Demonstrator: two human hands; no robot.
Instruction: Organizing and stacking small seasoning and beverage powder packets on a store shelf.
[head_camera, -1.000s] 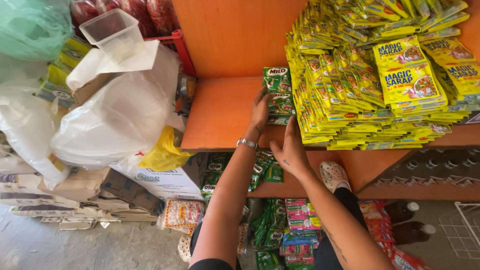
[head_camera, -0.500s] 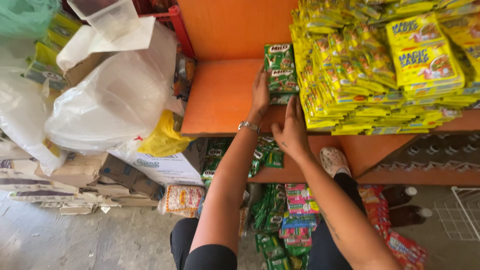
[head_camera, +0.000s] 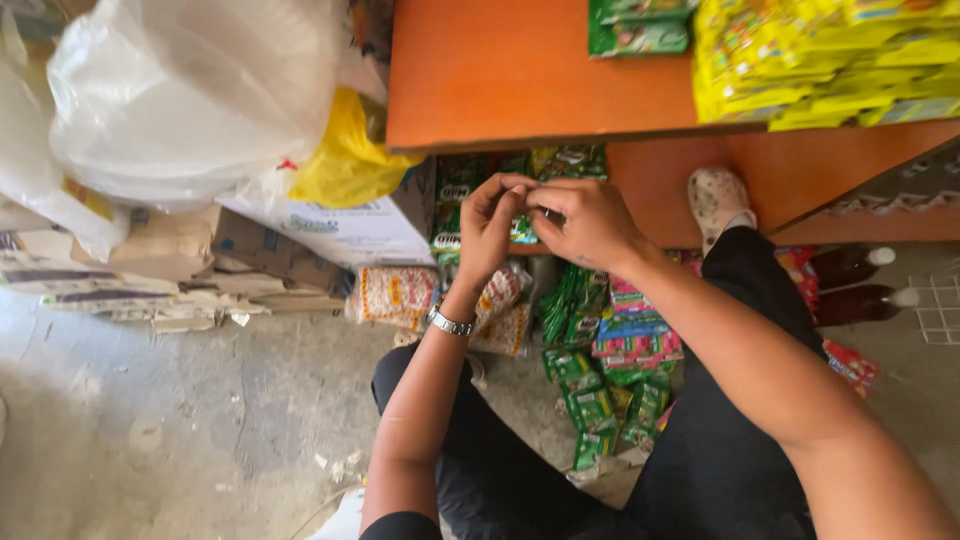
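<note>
- Both hands have come down off the orange shelf (head_camera: 520, 80); the green sachets (head_camera: 640, 30) they touched a moment ago now lie untouched at its back, beside the yellow sachet stack (head_camera: 820, 60).
- The left hand (head_camera: 492, 225) and right hand (head_camera: 585, 220) meet just below the shelf's front edge, fingers pinched on a small green sachet strip (head_camera: 522, 230), probably tearing or separating it.
- More green sachet strips (head_camera: 590, 410) lie on the floor (head_camera: 170, 420) between the knees.
- The shelf work appears paused for fresh stock.

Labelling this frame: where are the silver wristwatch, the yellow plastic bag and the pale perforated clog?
silver wristwatch (head_camera: 449, 322), head view, band.
yellow plastic bag (head_camera: 345, 160), head view, middle.
pale perforated clog (head_camera: 716, 198), head view, toe.
</note>
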